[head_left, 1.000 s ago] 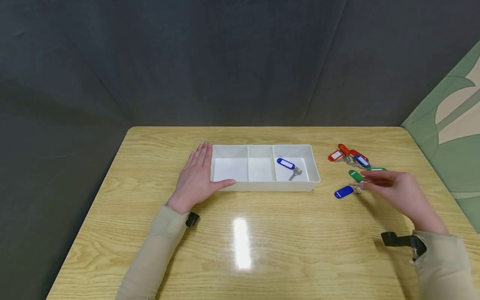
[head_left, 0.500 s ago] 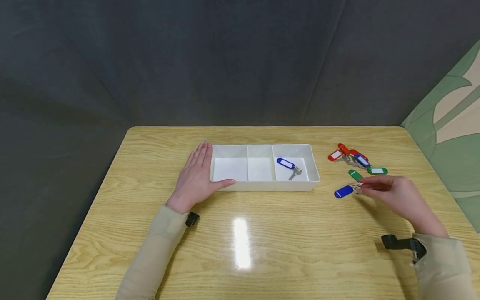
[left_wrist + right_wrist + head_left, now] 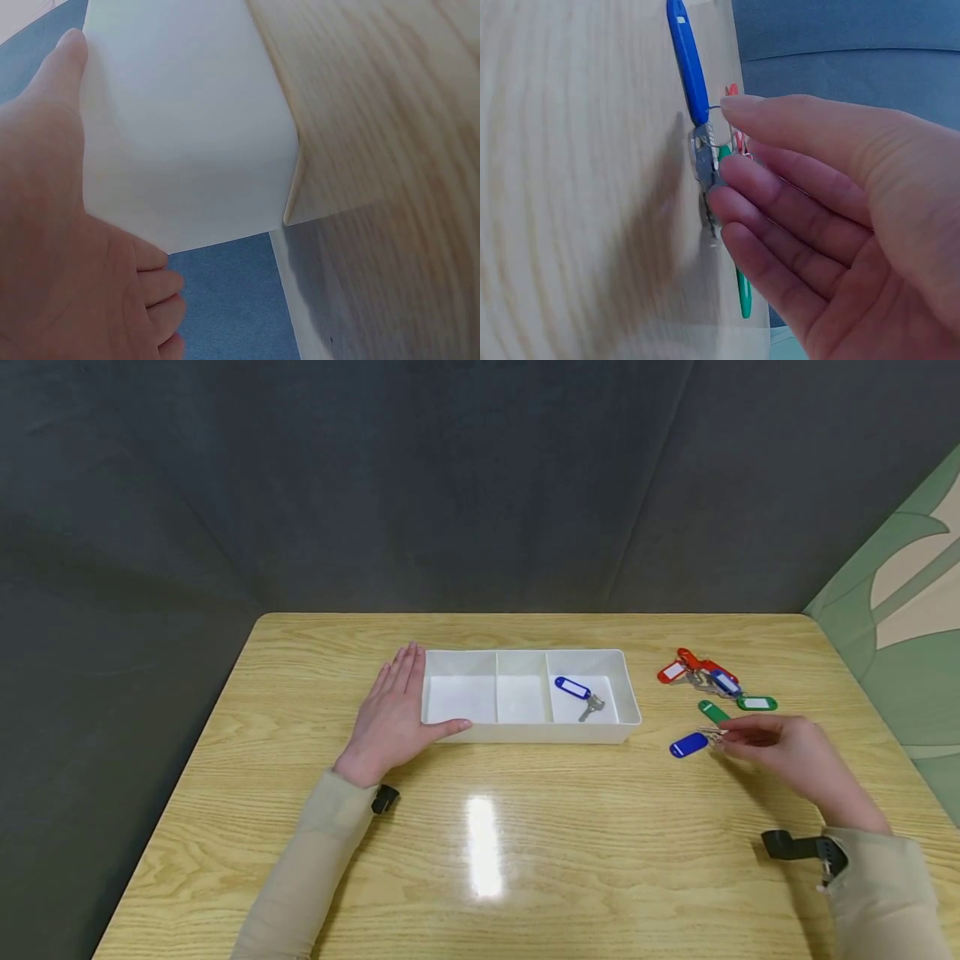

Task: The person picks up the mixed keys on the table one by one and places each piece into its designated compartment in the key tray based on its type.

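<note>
My left hand (image 3: 397,718) lies against the left end of the white three-compartment tray (image 3: 525,733), thumb along its front wall; the left wrist view shows straight fingers beside the tray wall (image 3: 180,150). At the right, my right hand (image 3: 787,752) is low over the table with thumb and fingertips at the wire key ring (image 3: 718,142) of a blue-tagged key. Its blue tag (image 3: 688,744) points left, with metal keys (image 3: 705,157) under the fingertips. A green tag (image 3: 712,711) lies just behind. In the tray's right compartment lies another blue-tagged key (image 3: 592,703).
Behind the right hand lies a pile of keys with red tags (image 3: 672,672), a blue tag (image 3: 725,683) and a green tag (image 3: 757,703). A dark cloth (image 3: 465,485) hangs behind the wooden table (image 3: 585,860). A leaf-patterned panel (image 3: 907,610) stands at right.
My right hand has drawn down slightly from the green tags to the blue-tagged key's ring, uncovering the green tag at the right. The left hand and tray stay put.
</note>
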### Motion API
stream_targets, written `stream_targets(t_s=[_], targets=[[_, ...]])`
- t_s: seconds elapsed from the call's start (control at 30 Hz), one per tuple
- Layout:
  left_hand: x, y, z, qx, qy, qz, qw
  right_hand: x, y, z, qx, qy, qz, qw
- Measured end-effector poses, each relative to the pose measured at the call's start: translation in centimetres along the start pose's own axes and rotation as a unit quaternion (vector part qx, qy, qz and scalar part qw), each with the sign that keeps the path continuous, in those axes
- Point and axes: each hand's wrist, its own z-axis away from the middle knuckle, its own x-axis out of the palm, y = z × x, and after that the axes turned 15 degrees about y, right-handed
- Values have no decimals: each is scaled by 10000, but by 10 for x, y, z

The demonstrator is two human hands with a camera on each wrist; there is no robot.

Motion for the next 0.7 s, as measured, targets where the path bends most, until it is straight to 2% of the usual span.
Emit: stream_targets(t_s=[0.23, 0.53, 0.7], targets=[[0, 0, 0, 14, 34, 31, 10000, 3, 1, 1, -98, -13, 176, 9998], [0, 0, 0, 10, 40, 4, 10000, 4, 4, -4, 42, -13, 485, 9988], [0, 1, 0, 12, 51, 17, 10000, 4, 6, -6, -89, 22, 516, 9986]])
